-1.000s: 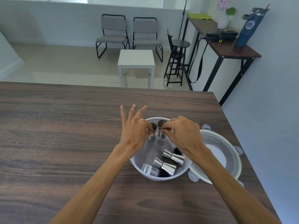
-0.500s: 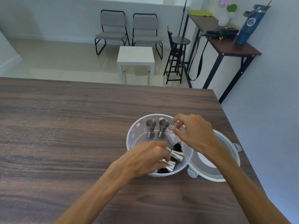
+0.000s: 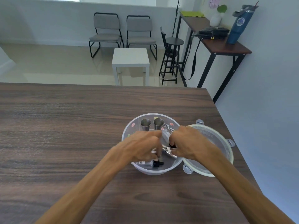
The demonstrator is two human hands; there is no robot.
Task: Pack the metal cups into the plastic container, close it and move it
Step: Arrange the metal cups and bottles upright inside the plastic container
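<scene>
The plastic container sits open on the wooden table near its right edge, and both hands are reaching down into it. Two metal cups stand upright side by side against the far wall of the container, just beyond the fingers of both hands. The right hand is curled knuckles up, its fingers closed around a metal cup lying on its side, which pokes out from under the fingertips toward the left hand. The left hand is also bent palm down, fingers pointing into the container; they appear to pinch something small beneath them, but motion blur hides what, so its grip cannot be told. Just below the left hand's fingertips, against the near wall, lies a small clear bottle with a dark cap. A second clear bottle shows between the two hands, tilted. Both forearms come in from the bottom of the view and converge on the container. Under and to the right of the right wrist, the round lid lies flat on the table, touching the container's rim.
</scene>
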